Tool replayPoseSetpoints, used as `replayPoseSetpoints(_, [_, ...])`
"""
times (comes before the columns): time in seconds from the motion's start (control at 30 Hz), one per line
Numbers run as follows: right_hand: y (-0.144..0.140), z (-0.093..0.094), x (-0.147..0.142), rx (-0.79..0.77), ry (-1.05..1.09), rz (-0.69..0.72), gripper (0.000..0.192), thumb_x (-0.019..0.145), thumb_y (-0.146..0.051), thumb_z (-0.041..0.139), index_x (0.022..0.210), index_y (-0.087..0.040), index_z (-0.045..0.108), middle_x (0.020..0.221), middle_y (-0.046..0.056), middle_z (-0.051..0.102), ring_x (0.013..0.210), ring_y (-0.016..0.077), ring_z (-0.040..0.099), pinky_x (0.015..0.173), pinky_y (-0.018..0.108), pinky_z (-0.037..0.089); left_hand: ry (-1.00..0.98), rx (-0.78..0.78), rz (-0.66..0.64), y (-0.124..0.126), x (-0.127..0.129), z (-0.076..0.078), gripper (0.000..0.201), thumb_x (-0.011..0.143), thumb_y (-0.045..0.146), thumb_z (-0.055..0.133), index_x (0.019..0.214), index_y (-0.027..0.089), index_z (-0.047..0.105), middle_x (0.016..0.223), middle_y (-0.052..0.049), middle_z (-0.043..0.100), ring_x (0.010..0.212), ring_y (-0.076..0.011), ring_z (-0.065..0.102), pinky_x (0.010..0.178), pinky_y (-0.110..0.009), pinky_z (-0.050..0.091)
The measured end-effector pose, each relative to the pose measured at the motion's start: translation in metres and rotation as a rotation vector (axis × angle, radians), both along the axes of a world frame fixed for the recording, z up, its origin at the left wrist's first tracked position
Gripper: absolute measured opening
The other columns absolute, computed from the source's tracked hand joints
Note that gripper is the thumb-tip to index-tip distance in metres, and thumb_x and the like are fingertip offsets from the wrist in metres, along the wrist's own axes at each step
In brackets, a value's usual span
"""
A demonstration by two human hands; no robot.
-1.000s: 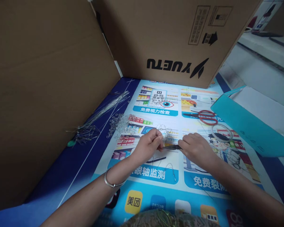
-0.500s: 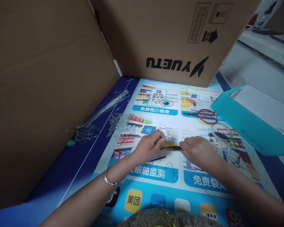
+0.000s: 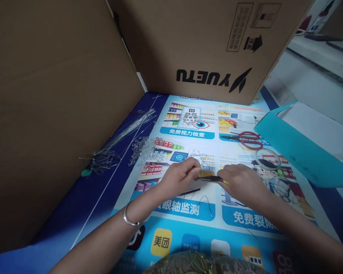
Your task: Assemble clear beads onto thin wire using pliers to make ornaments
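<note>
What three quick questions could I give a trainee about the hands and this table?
1. Which hand holds the pliers?
2. True or false: from the person's viewpoint, the red-handled scissors lie to the left of the clear beads.
3. Fill the gap: a silver ____ circles the left wrist.

Key:
1. The right hand.
2. False; the scissors lie to the right of the beads.
3. Bracelet.
</note>
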State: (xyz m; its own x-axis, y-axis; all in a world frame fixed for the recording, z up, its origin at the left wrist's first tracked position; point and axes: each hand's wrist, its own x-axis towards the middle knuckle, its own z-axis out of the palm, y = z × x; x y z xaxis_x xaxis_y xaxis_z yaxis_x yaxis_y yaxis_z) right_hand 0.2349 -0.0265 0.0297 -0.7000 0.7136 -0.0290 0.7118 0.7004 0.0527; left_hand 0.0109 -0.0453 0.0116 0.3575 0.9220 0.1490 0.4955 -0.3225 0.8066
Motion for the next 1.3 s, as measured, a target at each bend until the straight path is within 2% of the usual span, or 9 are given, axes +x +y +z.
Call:
replayPoseSetpoints(0.2, [0.002, -0.002, -0.002, -0.050, 0.037, -0.029, 0.018, 0.085, -0.036, 0.051, 0.085, -0.021, 0.061, 0.081, 0.004, 0.062, 0.076, 0.0193, 0.055, 0.067, 0.030, 0.031, -0.053, 0.090, -0.012, 0.008, -0.008, 0.008, 0.012, 0.085, 0.019, 0.049, 0.078, 0.017, 0.059, 0.075, 0.001, 0.060, 0.070, -0.0091, 0.053, 0.064, -0.022, 0.039])
replayPoseSetpoints(0.33, [0.005, -0.005, 0.000, -0.052, 0.164, -0.055, 0.024, 0.085, -0.040, 0.048, 0.091, -0.020, 0.060, 0.086, 0.006, 0.060, 0.084, 0.0199, 0.052, 0.072, 0.031, 0.032, -0.027, 0.006, 0.059, 0.008, -0.010, 0.009, 0.013, 0.084, 0.022, 0.049, 0.075, 0.017, 0.057, 0.069, 0.001, 0.058, 0.064, -0.0093, 0.052, 0.059, -0.022, 0.038])
replayPoseSetpoints(0.43, [0.006, -0.009, 0.001, 0.060, 0.264, -0.050, 0.023, 0.085, -0.036, 0.049, 0.094, -0.017, 0.060, 0.090, 0.008, 0.060, 0.088, 0.0215, 0.050, 0.076, 0.033, 0.032, -0.102, -0.169, 0.155, 0.008, -0.009, 0.005, 0.014, 0.085, 0.026, 0.047, 0.076, 0.017, 0.054, 0.061, 0.003, 0.056, 0.055, -0.0084, 0.050, 0.052, -0.020, 0.037])
replayPoseSetpoints(0.53, [0.005, -0.015, 0.001, 0.208, 0.304, 0.028, 0.021, 0.082, -0.031, 0.053, 0.095, -0.016, 0.060, 0.091, 0.009, 0.060, 0.088, 0.0222, 0.048, 0.076, 0.035, 0.031, -0.251, -0.324, 0.181, 0.008, -0.007, 0.000, 0.015, 0.085, 0.030, 0.046, 0.077, 0.017, 0.050, 0.057, 0.004, 0.054, 0.047, -0.0074, 0.048, 0.047, -0.018, 0.038])
replayPoseSetpoints(0.77, [0.000, -0.022, 0.000, 0.502, 0.242, 0.203, 0.017, 0.080, -0.022, 0.056, 0.096, -0.018, 0.059, 0.085, 0.006, 0.061, 0.081, 0.0193, 0.048, 0.074, 0.036, 0.031, -0.419, -0.423, 0.183, 0.006, 0.000, -0.006, 0.018, 0.084, 0.034, 0.047, 0.076, 0.017, 0.048, 0.051, 0.005, 0.050, 0.041, -0.0066, 0.045, 0.041, -0.017, 0.038])
replayPoseSetpoints(1.0, [0.000, -0.023, 0.000, 0.593, 0.220, 0.219, 0.017, 0.079, -0.019, 0.056, 0.096, -0.019, 0.059, 0.085, 0.005, 0.061, 0.081, 0.0189, 0.048, 0.073, 0.035, 0.031, -0.410, -0.490, 0.210, 0.004, 0.004, -0.007, 0.019, 0.083, 0.035, 0.049, 0.077, 0.017, 0.049, 0.050, 0.006, 0.051, 0.038, -0.0060, 0.046, 0.038, -0.016, 0.039])
replayPoseSetpoints(1.3, [-0.001, -0.024, 0.000, 0.614, 0.216, 0.231, 0.016, 0.081, -0.019, 0.055, 0.096, -0.021, 0.060, 0.084, 0.004, 0.061, 0.080, 0.0179, 0.048, 0.073, 0.035, 0.030, -0.417, -0.513, 0.225, 0.001, 0.007, -0.007, 0.018, 0.082, 0.034, 0.049, 0.077, 0.017, 0.049, 0.051, 0.007, 0.050, 0.036, -0.0047, 0.046, 0.036, -0.015, 0.037])
